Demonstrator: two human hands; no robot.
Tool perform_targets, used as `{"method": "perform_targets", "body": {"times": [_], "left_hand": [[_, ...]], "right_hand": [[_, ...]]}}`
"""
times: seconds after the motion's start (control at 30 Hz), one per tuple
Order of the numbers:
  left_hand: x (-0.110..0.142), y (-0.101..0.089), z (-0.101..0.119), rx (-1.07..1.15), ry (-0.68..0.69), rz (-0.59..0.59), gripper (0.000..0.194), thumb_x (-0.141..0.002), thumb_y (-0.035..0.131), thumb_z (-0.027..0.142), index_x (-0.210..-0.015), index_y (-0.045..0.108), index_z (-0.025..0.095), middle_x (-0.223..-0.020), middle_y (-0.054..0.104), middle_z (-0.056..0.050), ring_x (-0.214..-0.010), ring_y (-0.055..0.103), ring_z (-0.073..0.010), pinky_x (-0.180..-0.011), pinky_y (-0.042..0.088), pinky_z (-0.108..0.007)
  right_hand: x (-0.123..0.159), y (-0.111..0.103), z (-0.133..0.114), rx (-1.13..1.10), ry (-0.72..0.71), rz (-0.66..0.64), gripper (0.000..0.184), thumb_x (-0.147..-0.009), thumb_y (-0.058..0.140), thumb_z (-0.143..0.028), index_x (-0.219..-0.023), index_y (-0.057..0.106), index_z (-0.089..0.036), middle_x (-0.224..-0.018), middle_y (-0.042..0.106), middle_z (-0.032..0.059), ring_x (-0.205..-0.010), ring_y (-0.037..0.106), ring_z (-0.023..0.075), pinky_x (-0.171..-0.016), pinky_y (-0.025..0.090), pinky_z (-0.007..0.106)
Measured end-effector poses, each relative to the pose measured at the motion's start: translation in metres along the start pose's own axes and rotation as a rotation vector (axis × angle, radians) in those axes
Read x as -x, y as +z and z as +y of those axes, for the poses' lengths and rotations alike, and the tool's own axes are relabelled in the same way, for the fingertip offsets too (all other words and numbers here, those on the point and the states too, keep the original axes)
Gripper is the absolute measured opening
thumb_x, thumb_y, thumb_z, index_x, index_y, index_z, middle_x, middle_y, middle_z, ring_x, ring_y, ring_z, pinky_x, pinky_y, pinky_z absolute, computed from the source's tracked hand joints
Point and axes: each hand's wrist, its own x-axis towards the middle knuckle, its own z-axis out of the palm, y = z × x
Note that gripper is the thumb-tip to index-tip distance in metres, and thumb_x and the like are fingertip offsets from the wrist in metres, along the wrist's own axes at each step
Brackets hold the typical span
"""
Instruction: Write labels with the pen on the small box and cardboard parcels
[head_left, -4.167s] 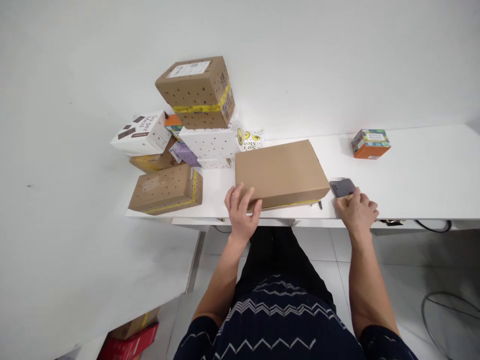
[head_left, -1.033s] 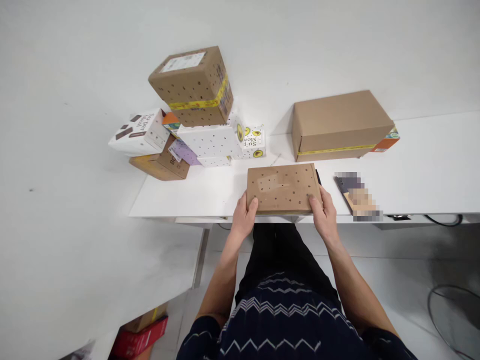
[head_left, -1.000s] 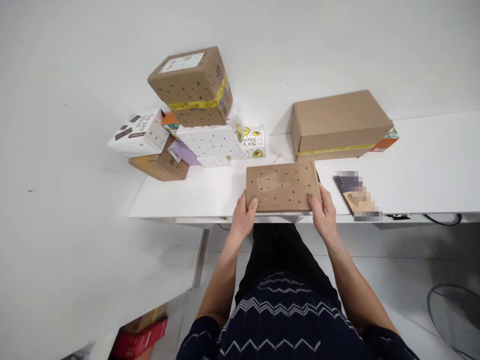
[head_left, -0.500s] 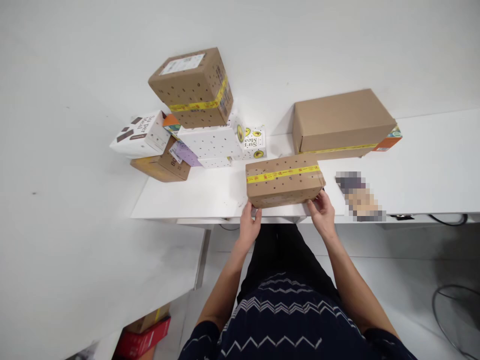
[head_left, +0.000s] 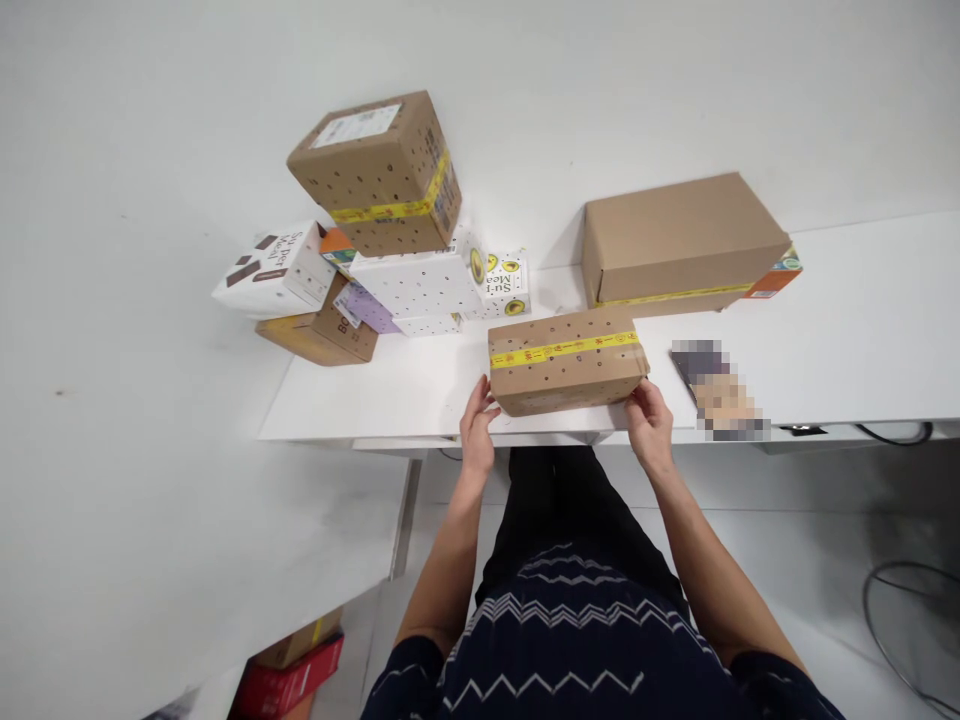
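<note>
Flat oblong cardboard box [head_left: 566, 360], brown, pitted with small round holes and banded lengthwise with 1 glossy yellow tape strip, resting near the front edge of the smooth white surface [head_left: 862, 340]. Left hand [head_left: 478, 425] loosely open, fingertips touching the box's near left corner; right hand [head_left: 649, 427] likewise open against the near right corner, neither closed around it. Far right: larger plain carton [head_left: 679, 238]. Far left: jumbled stack topped by a perforated cube-like box [head_left: 379, 170] over white dotted cartons [head_left: 420, 283]

Bright, even light; soft shadows; sharp, edges bowed.
</note>
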Motion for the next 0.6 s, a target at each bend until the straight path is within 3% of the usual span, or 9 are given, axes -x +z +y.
{"method": "perform_targets", "body": {"times": [0.13,0.3,0.47,0.6], "left_hand": [[-0.011,-0.002,0.018,-0.023,-0.026,0.064,0.059,-0.089,0.043,0.056,-0.137,0.051,0.022,-0.136,0.057,-0.013,-0.115,0.060,-0.0255,-0.085,0.052,-0.035],[-0.017,0.008,0.033,-0.142,-0.051,0.023,0.073,-0.087,0.035,0.072,-0.135,0.053,0.020,-0.132,0.060,-0.015,-0.108,0.062,-0.0264,-0.078,0.054,-0.036],[-0.011,0.016,0.041,-0.281,0.062,0.018,0.058,-0.089,0.042,0.064,-0.117,0.065,0.019,-0.124,0.065,-0.011,-0.116,0.058,-0.0268,-0.095,0.049,-0.040],[-0.002,0.012,0.039,-0.251,0.181,-0.036,0.053,-0.090,0.045,0.056,-0.126,0.060,0.020,-0.128,0.063,-0.010,-0.119,0.057,-0.0257,-0.099,0.047,-0.039]], "right_hand": [[-0.013,0.000,-0.024,-0.054,0.001,0.091,0.033,-0.081,0.050,-0.026,-0.110,0.066,-0.023,-0.115,0.064,0.0053,-0.107,0.060,0.0209,-0.097,0.046,0.044],[-0.028,0.004,-0.054,-0.089,0.089,0.151,0.044,-0.091,0.044,-0.049,-0.120,0.063,-0.022,-0.113,0.065,0.0077,-0.105,0.062,0.0212,-0.091,0.050,0.041],[-0.028,0.007,-0.076,0.138,-0.010,0.106,0.046,-0.089,0.048,-0.054,-0.119,0.065,-0.022,-0.113,0.063,0.0092,-0.109,0.057,0.0236,-0.097,0.045,0.045],[-0.025,0.004,-0.076,0.108,-0.103,0.064,0.042,-0.088,0.053,-0.047,-0.124,0.061,-0.027,-0.114,0.060,0.0081,-0.111,0.056,0.0232,-0.099,0.044,0.044]]}}
